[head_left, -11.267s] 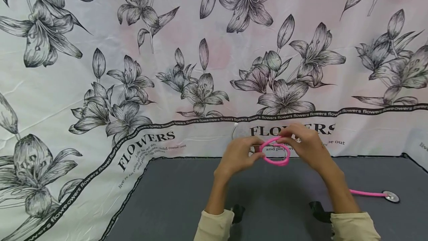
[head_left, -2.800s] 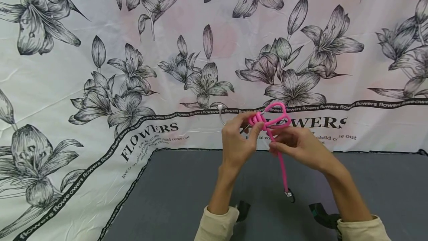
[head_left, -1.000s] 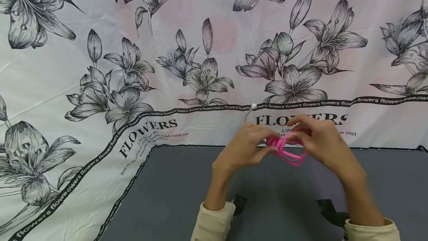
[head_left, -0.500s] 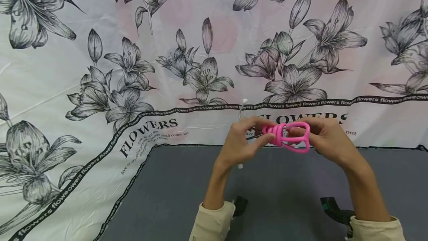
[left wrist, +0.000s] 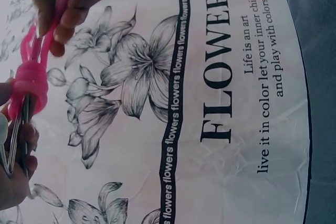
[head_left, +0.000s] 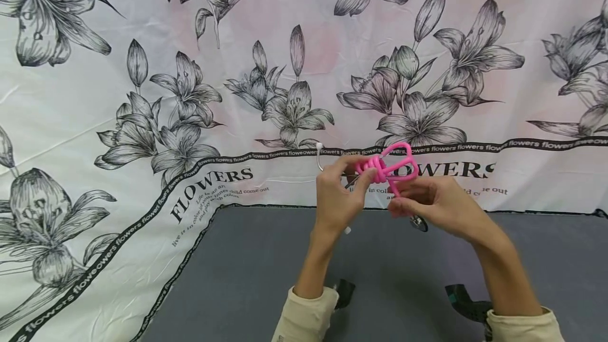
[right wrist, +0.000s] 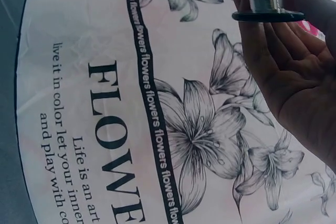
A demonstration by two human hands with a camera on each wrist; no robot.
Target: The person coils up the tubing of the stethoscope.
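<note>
A stethoscope with pink tubing [head_left: 375, 169] is held up in front of the printed cloth, its tube wound in several tight turns with open loops sticking out on the right. My left hand [head_left: 338, 194] grips the wound part between thumb and fingers. Metal ear tubes [left wrist: 22, 129] run through that grip, and one white ear tip [head_left: 319, 146] shows above the hand. Below the loops, my right hand [head_left: 437, 202] pinches the tube's free end. The round chest piece [head_left: 419, 222] hangs just under the right fingers; in the right wrist view its metal stem [right wrist: 266, 3] faces the fingers.
A dark grey tabletop [head_left: 266, 268] lies beneath both hands. Behind it hangs a white cloth [head_left: 266, 183] printed with lilies and lettering. Black straps [head_left: 467, 302] show near both sleeve cuffs.
Over eleven seconds the tubing went from one loose loop to tight turns. In the last half second, the bundle shifted left and tilted up, and my right hand moved from behind the loops to below them.
</note>
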